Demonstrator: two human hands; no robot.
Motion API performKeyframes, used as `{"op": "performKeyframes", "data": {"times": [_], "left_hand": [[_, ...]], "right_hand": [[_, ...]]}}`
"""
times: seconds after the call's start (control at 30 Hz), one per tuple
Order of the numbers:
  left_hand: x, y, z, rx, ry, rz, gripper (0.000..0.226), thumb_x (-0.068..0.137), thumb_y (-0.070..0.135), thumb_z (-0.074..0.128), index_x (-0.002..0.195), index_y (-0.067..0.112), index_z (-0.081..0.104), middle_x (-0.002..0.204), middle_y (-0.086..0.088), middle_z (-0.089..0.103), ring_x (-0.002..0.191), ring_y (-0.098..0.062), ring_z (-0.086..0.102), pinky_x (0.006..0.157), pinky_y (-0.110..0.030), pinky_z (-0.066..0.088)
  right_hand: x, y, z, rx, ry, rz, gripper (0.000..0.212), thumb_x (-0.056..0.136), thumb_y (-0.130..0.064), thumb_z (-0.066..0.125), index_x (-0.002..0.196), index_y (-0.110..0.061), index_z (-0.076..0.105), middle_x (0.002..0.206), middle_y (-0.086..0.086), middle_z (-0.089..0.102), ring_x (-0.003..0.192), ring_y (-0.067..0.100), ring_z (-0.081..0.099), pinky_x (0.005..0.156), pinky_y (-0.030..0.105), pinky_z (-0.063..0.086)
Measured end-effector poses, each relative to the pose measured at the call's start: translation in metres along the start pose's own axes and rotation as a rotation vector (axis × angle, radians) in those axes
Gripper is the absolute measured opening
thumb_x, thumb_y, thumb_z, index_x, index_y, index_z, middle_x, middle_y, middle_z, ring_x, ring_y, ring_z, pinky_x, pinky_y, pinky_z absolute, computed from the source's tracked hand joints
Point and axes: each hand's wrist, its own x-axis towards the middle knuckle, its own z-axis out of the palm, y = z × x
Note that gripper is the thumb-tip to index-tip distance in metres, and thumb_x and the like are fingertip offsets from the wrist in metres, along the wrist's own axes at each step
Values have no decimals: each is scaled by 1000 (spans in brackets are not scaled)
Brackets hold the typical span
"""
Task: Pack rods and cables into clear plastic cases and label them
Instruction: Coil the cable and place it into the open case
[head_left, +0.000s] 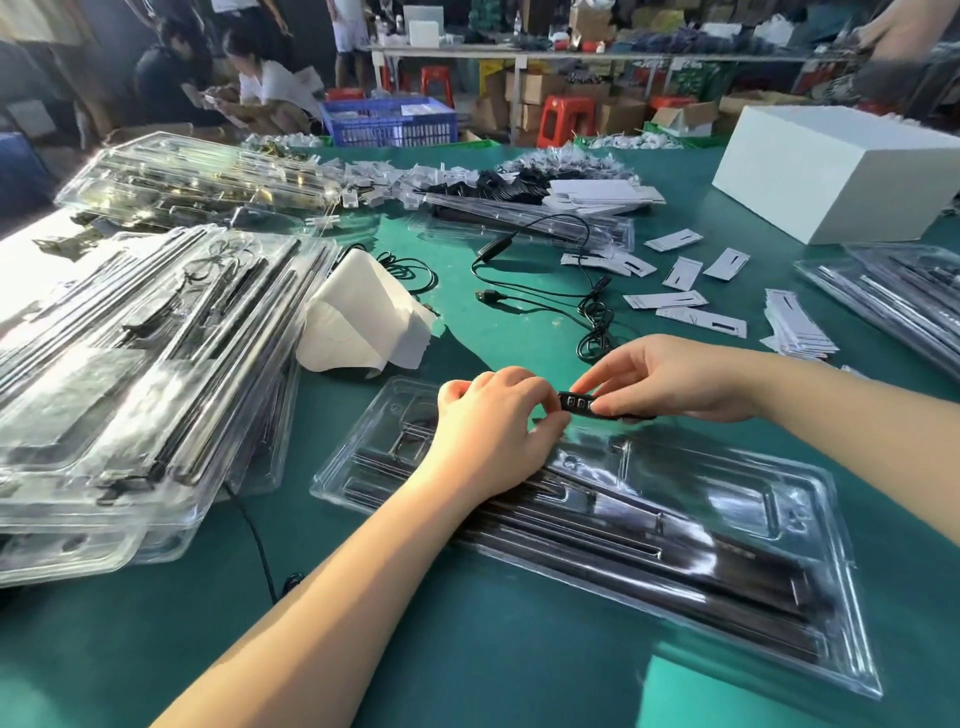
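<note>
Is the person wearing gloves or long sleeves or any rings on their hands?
No gloves: the left hand and right hand are both bare. No sleeves show on either forearm, and no watch, bracelet or ring is visible. Fingernails look short and plain.

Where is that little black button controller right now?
Centre of the head view: the button controller is pinched between both hands, left hand and right hand, just above the open clear case.

packing workshop | green table (493, 322) | stacked cases (130, 364) | cartons (535, 88)
</note>
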Motion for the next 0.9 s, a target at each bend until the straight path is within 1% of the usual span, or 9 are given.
{"op": "performKeyframes", "data": {"times": [0.07, 0.2, 0.33, 0.4, 0.53, 0.67, 0.8, 0.83, 0.9], "left_hand": [[1, -3, -1, -50, 11, 3, 17, 94, 45, 48, 98, 36, 62, 107, 17, 60, 102, -9, 54, 90, -38, 29], [2, -4, -2, -131, 28, -6, 14, 95, 43, 50, 94, 37, 63, 90, 21, 54, 93, -5, 55, 90, -38, 30], [3, -4, -2, -139, 30, -2, 15, 96, 44, 49, 93, 37, 61, 89, 22, 56, 89, -2, 54, 91, -39, 31], [2, -4, -2, -137, 34, -4, 14, 96, 43, 49, 93, 37, 61, 86, 22, 56, 87, -2, 53, 91, -39, 30], [2, -2, -1, -122, 19, -9, 12, 96, 41, 48, 92, 35, 58, 85, 20, 60, 86, -4, 55, 91, -39, 29], [2, -2, -1, -120, 29, -6, 12, 96, 41, 49, 92, 35, 58, 82, 20, 60, 85, -4, 56, 90, -39, 29], [1, -3, 0, -125, 40, -2, 11, 96, 41, 50, 92, 36, 58, 77, 21, 56, 85, -4, 56, 91, -38, 29], [1, -3, 0, -128, 41, -2, 11, 96, 41, 50, 92, 36, 58, 77, 21, 56, 85, -4, 56, 91, -38, 29], [2, -3, 0, -129, 43, 0, 11, 96, 41, 50, 91, 36, 58, 78, 21, 57, 85, -4, 56, 90, -39, 29]], "right_hand": [[-1, 0, -3, 78, -43, 37, 26, 87, -7, 68, 113, -11, 68, 106, 8, 71, 89, 9, 64, 75, 18, 53], [-1, -1, -4, 98, -56, 100, 27, 81, -9, 73, 107, -14, 71, 98, 2, 73, 81, 5, 67, 68, 15, 51], [0, -6, -5, 86, -37, 109, 21, 77, -6, 76, 98, -10, 74, 88, 5, 74, 72, 7, 68, 61, 14, 51], [-1, -7, -4, 69, -55, 122, 19, 79, -8, 75, 98, -10, 74, 90, 3, 74, 75, 5, 67, 63, 13, 51], [-2, -6, 2, -38, -56, 106, 14, 86, -10, 70, 98, -13, 76, 98, 1, 74, 82, 3, 64, 71, 13, 52], [-6, -7, 9, -139, -42, 73, 13, 91, -18, 65, 96, -16, 76, 76, -7, 66, 70, 7, 52, 59, 14, 44], [-14, -14, 5, -355, 16, 22, 14, 89, -27, 65, 88, -23, 78, 74, -7, 65, 70, 8, 54, 63, 21, 49], [-18, -16, 2, -396, 0, 20, 14, 88, -24, 65, 88, -26, 78, 76, -7, 69, 71, 8, 57, 65, 21, 51], [-26, -21, -4, -472, -84, 27, 28, 86, -12, 61, 92, -35, 76, 86, -11, 72, 73, 3, 62, 67, 16, 51]]}}
